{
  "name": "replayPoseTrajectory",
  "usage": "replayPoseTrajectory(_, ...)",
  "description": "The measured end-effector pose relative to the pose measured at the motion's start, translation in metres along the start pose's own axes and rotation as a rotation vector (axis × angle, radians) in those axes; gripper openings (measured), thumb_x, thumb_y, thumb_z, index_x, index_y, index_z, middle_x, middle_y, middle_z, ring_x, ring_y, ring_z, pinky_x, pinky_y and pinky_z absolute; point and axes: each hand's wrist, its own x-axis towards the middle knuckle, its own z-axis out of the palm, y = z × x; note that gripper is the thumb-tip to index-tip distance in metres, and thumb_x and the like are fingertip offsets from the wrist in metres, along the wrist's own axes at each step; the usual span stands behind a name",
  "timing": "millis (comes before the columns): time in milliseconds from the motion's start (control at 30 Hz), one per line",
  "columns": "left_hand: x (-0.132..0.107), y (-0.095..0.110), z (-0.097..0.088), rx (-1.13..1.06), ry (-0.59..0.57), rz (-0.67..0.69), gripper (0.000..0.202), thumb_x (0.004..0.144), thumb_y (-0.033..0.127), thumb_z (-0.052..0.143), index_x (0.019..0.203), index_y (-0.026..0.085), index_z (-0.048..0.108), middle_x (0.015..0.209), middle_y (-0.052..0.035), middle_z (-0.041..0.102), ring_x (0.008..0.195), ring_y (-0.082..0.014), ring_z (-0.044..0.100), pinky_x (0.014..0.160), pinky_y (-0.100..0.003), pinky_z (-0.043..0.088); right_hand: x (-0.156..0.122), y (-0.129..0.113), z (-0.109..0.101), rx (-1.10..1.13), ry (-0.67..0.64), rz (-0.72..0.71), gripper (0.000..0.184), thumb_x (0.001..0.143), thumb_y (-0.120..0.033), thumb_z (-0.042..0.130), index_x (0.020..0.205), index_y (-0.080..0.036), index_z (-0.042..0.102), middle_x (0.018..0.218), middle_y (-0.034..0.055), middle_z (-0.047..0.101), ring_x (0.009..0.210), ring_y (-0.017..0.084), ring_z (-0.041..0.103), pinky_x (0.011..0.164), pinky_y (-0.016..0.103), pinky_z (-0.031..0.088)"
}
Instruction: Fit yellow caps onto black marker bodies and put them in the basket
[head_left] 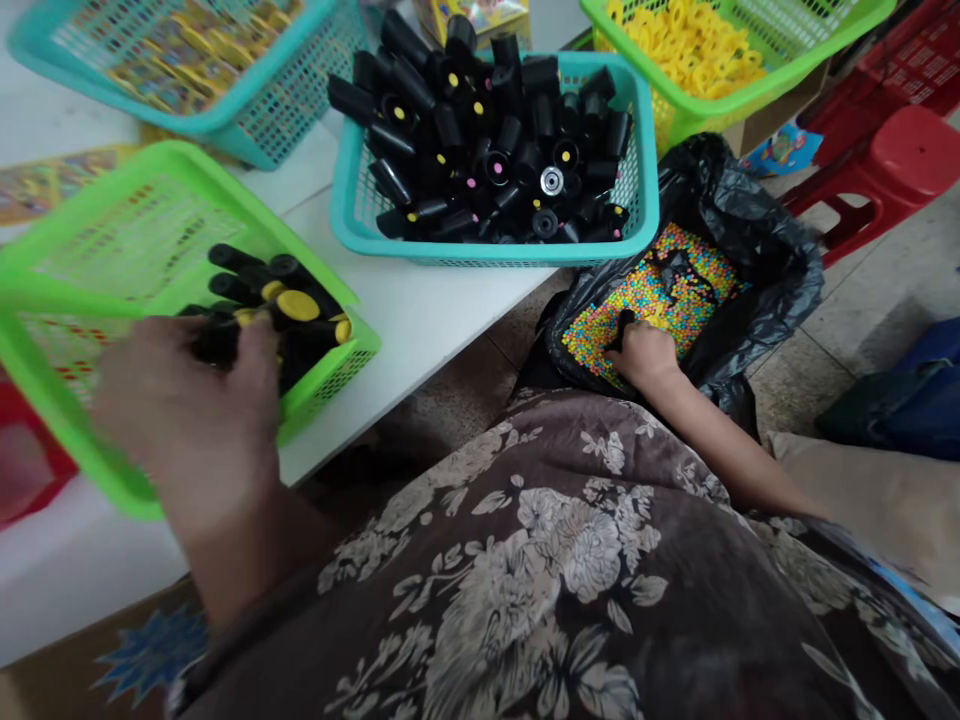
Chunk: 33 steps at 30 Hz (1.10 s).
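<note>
Head view: left hand (187, 410) blurred, hiding black tubes (240, 272).

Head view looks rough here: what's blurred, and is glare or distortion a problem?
In the head view, the left hand and the green basket are motion-blurred; the teal basket is sharp. Light is soft, with no strong glare; wide-angle distortion bends the frame edges.

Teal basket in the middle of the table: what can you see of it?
The teal plastic basket is rectangular and open-topped, with a solid rim and mesh walls. It stands on the white table, heaped with black cylindrical parts, many with yellow or pink centres, some rising above the rim. A black plastic bag lies off its right side.
</note>
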Motion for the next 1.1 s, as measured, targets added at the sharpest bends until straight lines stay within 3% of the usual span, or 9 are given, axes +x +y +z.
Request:
replayPoseTrajectory(133, -0.005, -0.008, 0.025, 0.525, 0.415, 0.396, 0.016, 0.087, 0.034, 0.083, 0.101, 0.034, 0.076, 0.099, 0.004, 0.074, 0.121, -0.0254, 0.07, 0.077, -0.034, 0.061, 0.003, -0.005, 0.007, -0.033, 0.042, -0.276, 0.04, 0.091, -0.016, 0.06, 0.13, -0.008, 0.067, 0.128, 0.0274, 0.069, 0.119, 0.037, 0.065, 0.092, 0.04, 0.051)
replayPoseTrajectory(233, -0.008, -0.024, 0.073, 0.677, 0.407, 0.717, 0.013, 0.09, 0.03, 0.081, 0.102, 0.029, 0.076, 0.099, 0.0005, 0.077, 0.104, -0.0247, 0.073, 0.095, -0.044, 0.059, 0.009, 0.0, 0.014, 0.027, 0.038, -0.387, 0.037, 0.092, -0.018, 0.059, 0.127, -0.01, 0.068, 0.124, 0.0232, 0.072, 0.116, 0.034, 0.064, 0.096, 0.04, 0.05)
replayPoseTrajectory(300, -0.006, -0.04, 0.117, 0.593, 0.112, 0.82, 0.008, 0.094, 0.03, 0.076, 0.098, 0.024, 0.074, 0.09, -0.0024, 0.077, 0.085, -0.019, 0.072, 0.078, -0.035, 0.059, 0.014, 0.007, 0.017, 0.025, 0.064, -0.391, 0.038, 0.092, -0.02, 0.061, 0.127, -0.007, 0.068, 0.123, 0.0244, 0.072, 0.115, 0.035, 0.063, 0.097, 0.041, 0.05)
replayPoseTrajectory(400, 0.005, -0.067, 0.185, 0.624, -0.379, 0.549, 0.011, 0.098, 0.026, 0.071, 0.093, 0.018, 0.075, 0.087, -0.0052, 0.074, 0.079, -0.0167, 0.071, 0.072, -0.03, 0.057, 0.019, 0.013, 0.016, -0.085, 0.075, -0.392, 0.036, 0.091, -0.017, 0.059, 0.121, 0.0, 0.07, 0.117, 0.0292, 0.072, 0.111, 0.038, 0.064, 0.097, 0.045, 0.05)
replayPoseTrajectory(500, 0.016, -0.087, 0.236, 0.834, -0.644, 0.306, 0.012, 0.096, 0.018, 0.069, 0.101, 0.013, 0.078, 0.108, -0.0142, 0.076, 0.098, -0.025, 0.076, 0.085, -0.034, 0.06, 0.02, 0.009, 0.012, -0.207, 0.013, -0.44, 0.032, 0.091, -0.009, 0.053, 0.113, 0.001, 0.073, 0.11, 0.0317, 0.073, 0.105, 0.038, 0.066, 0.093, 0.045, 0.05)
replayPoseTrajectory(600, 0.023, -0.091, 0.267, 0.993, -0.785, 0.229, 0.026, 0.094, 0.008, 0.06, 0.113, 0.008, 0.078, 0.12, -0.0219, 0.074, 0.106, -0.0319, 0.077, 0.088, -0.039, 0.06, 0.022, -0.003, 0.01, -0.263, -0.051, -0.462, 0.036, 0.088, -0.002, 0.051, 0.114, 0.003, 0.075, 0.111, 0.0341, 0.073, 0.106, 0.038, 0.068, 0.089, 0.044, 0.052)
replayPoseTrajectory(800, 0.026, -0.092, 0.282, 0.933, -0.804, 0.247, 0.026, 0.092, 0.002, 0.057, 0.103, 0.007, 0.08, 0.107, -0.0204, 0.076, 0.102, -0.0293, 0.077, 0.088, -0.035, 0.058, 0.034, -0.003, 0.016, -0.074, -0.026, -0.453, 0.03, 0.083, -0.006, 0.063, 0.109, -0.003, 0.077, 0.114, 0.0271, 0.076, 0.109, 0.035, 0.07, 0.096, 0.04, 0.053)
replayPoseTrajectory(1033, 0.024, -0.112, 0.262, 0.282, -0.499, 0.362, 0.033, 0.082, 0.006, 0.067, 0.112, 0.016, 0.075, 0.11, -0.0069, 0.074, 0.087, -0.0151, 0.071, 0.08, -0.026, 0.057, 0.016, 0.034, 0.038, 0.634, 0.289, -0.377, 0.026, 0.081, -0.029, 0.081, 0.103, -0.02, 0.072, 0.098, 0.0079, 0.076, 0.088, 0.026, 0.071, 0.083, 0.039, 0.057)
replayPoseTrajectory(1100, 0.023, -0.116, 0.264, 0.222, -0.521, 0.389, 0.041, 0.077, 0.004, 0.068, 0.116, 0.016, 0.074, 0.113, -0.0063, 0.074, 0.087, -0.0146, 0.07, 0.08, -0.026, 0.057, 0.009, 0.037, 0.038, 0.725, 0.352, -0.381, 0.027, 0.082, -0.034, 0.083, 0.103, -0.023, 0.071, 0.097, 0.0059, 0.076, 0.086, 0.025, 0.071, 0.082, 0.04, 0.058)
